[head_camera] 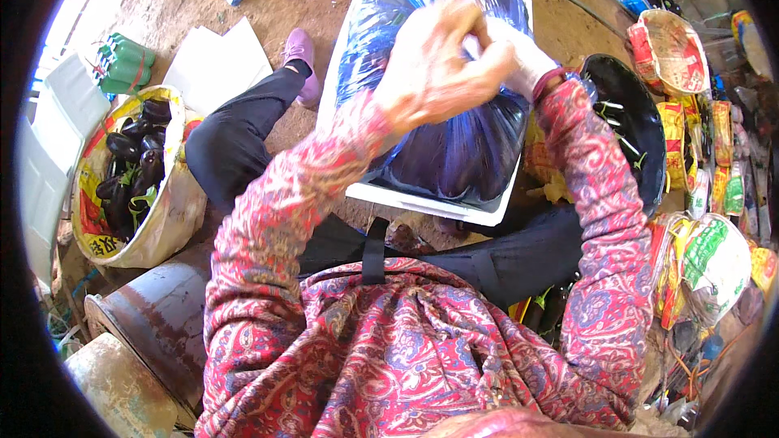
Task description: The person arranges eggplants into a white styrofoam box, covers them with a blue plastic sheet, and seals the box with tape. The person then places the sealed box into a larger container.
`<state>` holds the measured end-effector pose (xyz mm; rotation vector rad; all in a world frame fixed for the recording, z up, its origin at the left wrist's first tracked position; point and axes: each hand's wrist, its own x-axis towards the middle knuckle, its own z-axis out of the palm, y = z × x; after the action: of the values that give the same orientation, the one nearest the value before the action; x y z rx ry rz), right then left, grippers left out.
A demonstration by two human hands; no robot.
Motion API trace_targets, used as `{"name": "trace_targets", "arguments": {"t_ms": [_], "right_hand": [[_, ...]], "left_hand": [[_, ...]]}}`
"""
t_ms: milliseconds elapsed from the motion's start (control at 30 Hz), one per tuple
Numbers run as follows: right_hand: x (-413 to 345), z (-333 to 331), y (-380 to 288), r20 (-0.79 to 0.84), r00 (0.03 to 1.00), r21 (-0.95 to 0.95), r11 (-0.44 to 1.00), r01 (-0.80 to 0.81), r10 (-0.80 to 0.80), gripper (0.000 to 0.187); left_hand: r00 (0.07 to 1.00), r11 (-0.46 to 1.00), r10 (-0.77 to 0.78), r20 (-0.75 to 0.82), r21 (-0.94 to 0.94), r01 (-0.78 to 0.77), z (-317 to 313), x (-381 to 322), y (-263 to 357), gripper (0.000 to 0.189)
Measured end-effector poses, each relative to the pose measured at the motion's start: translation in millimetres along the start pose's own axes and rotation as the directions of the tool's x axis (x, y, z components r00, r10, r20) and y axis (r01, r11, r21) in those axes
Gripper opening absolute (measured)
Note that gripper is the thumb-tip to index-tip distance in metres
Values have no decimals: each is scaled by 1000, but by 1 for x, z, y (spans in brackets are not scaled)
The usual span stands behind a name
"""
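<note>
A white foam box (420, 205) stands between my knees. In it lies a blue plastic bag (462, 155) filled with dark, rounded produce that looks like eggplants. Over the bag, my left hand (441, 61) has its fingers bent, with the thumb reaching towards the right hand. My right hand (517, 55), which seems to wear a pale glove, meets it at the fingertips and is partly hidden behind it. Glare blurs both hands, so whether they pinch the bag's film cannot be told.
At the left stands a sack-lined basket (188, 194) of eggplants, near white foam sheets (213, 64) and green bottles (125, 64). A metal drum (164, 304) lies at lower left. On the right are a large black basin (639, 128), a lined basket (669, 52) and several packed bags.
</note>
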<state>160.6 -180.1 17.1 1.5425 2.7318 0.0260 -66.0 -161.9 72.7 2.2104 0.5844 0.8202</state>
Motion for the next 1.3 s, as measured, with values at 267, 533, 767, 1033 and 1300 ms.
{"name": "trace_targets", "arguments": {"t_ms": [267,533,767,1033,1300], "right_hand": [[-6,27,3,177,856,947,152,-282,485,32],[-29,11,-40,376,774,789,-614,20,509,25],[-39,18,-36,-274,798,862,504,-43,537,29],[-33,11,-34,-829,557,-19,992,-128,56,31],[-12,8,-28,-191,832,732,640,-233,521,54]], "left_hand": [[755,-40,-372,540,-822,568,74,-34,2,56],[792,262,-604,89,-917,302,20,-10,-57,14],[992,974,-75,-100,206,94,43,5,-50,37],[980,841,179,-82,530,-109,71,-2,-88,14],[996,919,-2,-93,392,39,66,10,-92,10]]}}
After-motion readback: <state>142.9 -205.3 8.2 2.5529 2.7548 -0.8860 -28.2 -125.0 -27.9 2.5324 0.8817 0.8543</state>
